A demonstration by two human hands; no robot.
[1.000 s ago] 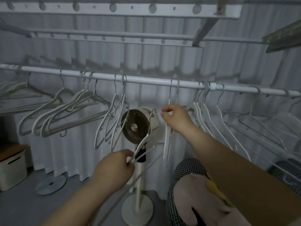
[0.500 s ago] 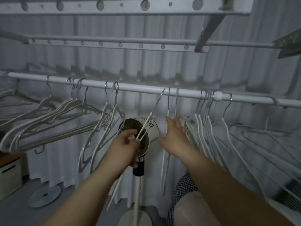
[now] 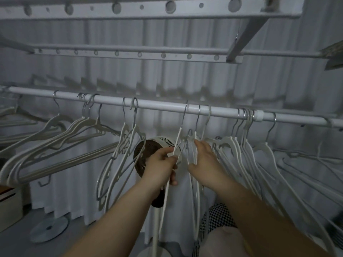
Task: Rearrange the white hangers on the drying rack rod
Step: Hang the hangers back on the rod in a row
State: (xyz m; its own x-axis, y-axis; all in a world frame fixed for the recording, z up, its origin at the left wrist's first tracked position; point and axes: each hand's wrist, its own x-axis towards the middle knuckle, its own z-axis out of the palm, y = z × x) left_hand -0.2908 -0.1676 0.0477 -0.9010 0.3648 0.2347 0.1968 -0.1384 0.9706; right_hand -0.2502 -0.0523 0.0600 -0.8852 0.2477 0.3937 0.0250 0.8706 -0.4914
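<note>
A white rod (image 3: pixel 159 105) runs across the view with several white hangers on metal hooks. My left hand (image 3: pixel 161 166) grips the shoulder of one white hanger (image 3: pixel 178 138) whose hook sits over the rod at the middle. Just to its right hang two more hangers (image 3: pixel 195 143); my right hand (image 3: pixel 205 161) touches them with straight fingers. A tight bunch of hangers (image 3: pixel 241 145) hangs further right, and a splayed group (image 3: pixel 55 134) hangs at the left.
A standing fan (image 3: pixel 157 145) is right behind my hands. Perforated rack bars (image 3: pixel 141 54) run overhead. White curtains cover the back. A round base (image 3: pixel 49 228) lies on the floor at the left, near a white box (image 3: pixel 9 204). Checked fabric (image 3: pixel 217 217) shows below.
My left hand rose from low down with its hanger and hooked it over the rod. My right hand let go of the middle hangers and now lies open against them.
</note>
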